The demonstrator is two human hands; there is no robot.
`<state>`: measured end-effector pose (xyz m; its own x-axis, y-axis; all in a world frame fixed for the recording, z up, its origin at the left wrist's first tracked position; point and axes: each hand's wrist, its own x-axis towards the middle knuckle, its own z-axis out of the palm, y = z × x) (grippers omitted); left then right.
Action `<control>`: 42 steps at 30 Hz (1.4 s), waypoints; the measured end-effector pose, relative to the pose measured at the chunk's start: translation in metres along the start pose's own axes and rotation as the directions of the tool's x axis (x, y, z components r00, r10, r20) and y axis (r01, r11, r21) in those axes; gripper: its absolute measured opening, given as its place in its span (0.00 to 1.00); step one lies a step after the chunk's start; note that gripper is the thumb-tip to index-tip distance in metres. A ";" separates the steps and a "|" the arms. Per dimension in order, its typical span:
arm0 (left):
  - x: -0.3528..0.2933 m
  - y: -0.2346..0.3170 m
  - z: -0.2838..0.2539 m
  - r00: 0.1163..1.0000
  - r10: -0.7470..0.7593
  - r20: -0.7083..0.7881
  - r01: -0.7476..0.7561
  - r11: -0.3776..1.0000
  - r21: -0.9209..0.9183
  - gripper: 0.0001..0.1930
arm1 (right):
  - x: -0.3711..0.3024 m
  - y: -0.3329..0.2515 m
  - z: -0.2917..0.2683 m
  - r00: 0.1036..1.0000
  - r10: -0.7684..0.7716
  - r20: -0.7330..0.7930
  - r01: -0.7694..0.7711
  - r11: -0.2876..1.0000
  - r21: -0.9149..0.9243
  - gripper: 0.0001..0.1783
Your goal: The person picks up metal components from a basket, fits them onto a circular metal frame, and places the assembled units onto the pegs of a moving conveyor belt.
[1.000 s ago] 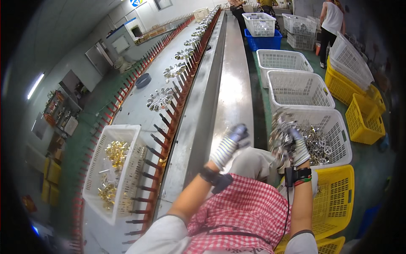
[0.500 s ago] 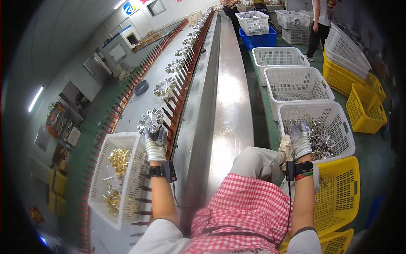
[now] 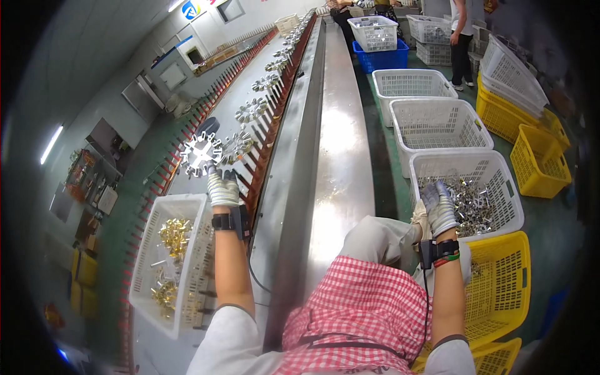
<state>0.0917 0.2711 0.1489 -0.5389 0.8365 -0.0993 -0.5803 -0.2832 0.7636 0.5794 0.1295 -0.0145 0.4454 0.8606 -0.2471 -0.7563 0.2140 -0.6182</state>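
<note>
My left hand (image 3: 223,189), in a grey-and-white glove, is closed at the lower edge of a round, spoked rack (image 3: 201,154) with shiny metal pieces around its rim. The rack is tilted toward me, over the line at my left. Just behind it stands another such rack (image 3: 237,147). My gloved right hand (image 3: 441,209) reaches into a white basket (image 3: 511,209) at my right. Its fingers are stretched out over small silvery metal parts (image 3: 473,203); their tips are partly hard to make out.
A white basket (image 3: 203,219) of gold and silver pieces stands at the left. More racks (image 3: 251,110) line the conveyor beside upright dark rods (image 3: 265,131). White baskets (image 3: 440,115) and yellow crates (image 3: 500,287) stand at the right; a person (image 3: 460,37) stands farther back.
My left hand has moved forward and left with the round rack, which now tilts toward me. Racks behind it have come nearer. My right hand has shifted slightly left within the basket.
</note>
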 end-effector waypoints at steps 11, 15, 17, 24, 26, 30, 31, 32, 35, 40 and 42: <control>-0.021 0.009 -0.022 0.994 0.080 0.076 -0.067 0.985 -0.160 0.14 | -0.007 -0.002 0.005 0.996 0.054 0.072 -0.044 0.991 -0.130 0.28; -0.092 0.067 0.018 0.904 0.361 0.227 -0.344 0.932 -0.113 0.18 | -0.028 -0.011 0.035 0.990 0.080 0.114 -0.057 0.979 -0.193 0.28; -0.127 0.052 0.022 0.721 0.368 0.587 -0.442 0.897 -0.019 0.20 | -0.036 -0.012 0.046 0.964 0.146 0.222 -0.090 0.965 -0.246 0.28; -0.230 -0.071 0.039 0.559 -0.621 0.550 0.136 0.723 0.678 0.21 | -0.079 -0.001 0.078 0.733 0.413 0.541 -0.293 0.909 -0.297 0.34; -0.225 -0.120 0.014 0.481 -0.653 0.585 -0.037 0.651 0.758 0.22 | -0.103 -0.007 0.110 0.651 0.557 0.516 -0.379 0.827 -0.415 0.29; -0.232 -0.131 0.024 0.288 -0.785 0.549 0.286 0.617 0.733 0.24 | -0.082 -0.010 0.080 0.821 0.433 0.373 -0.158 0.799 -0.581 0.21; -0.230 -0.132 0.026 0.283 -0.722 0.632 0.339 0.691 0.638 0.25 | -0.057 -0.001 0.049 0.853 0.437 0.283 -0.281 0.844 -0.457 0.19; -0.226 -0.124 0.034 0.398 -0.688 0.607 0.306 0.723 0.619 0.26 | -0.020 0.007 0.011 0.937 0.280 0.207 -0.165 0.880 -0.446 0.16; -0.170 -0.103 0.019 0.639 -0.512 0.574 0.303 0.854 0.423 0.23 | -0.022 -0.009 0.021 0.992 0.033 -0.123 -0.042 0.997 -0.072 0.16; -0.080 -0.049 -0.005 0.902 -0.199 0.384 0.193 0.980 0.055 0.25 | 0.015 -0.040 -0.021 0.952 -0.144 -0.270 0.201 0.960 0.195 0.53; -0.065 -0.030 -0.015 0.934 -0.205 0.293 0.225 0.974 -0.037 0.23 | 0.014 -0.034 -0.016 0.945 -0.140 -0.295 0.198 0.964 0.179 0.54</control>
<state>0.1346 0.2177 0.1229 -0.2053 0.9767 -0.0623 -0.7088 -0.1044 0.6976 0.6193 0.1265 -0.0091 0.6680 0.6475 -0.3669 -0.7262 0.4594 -0.5114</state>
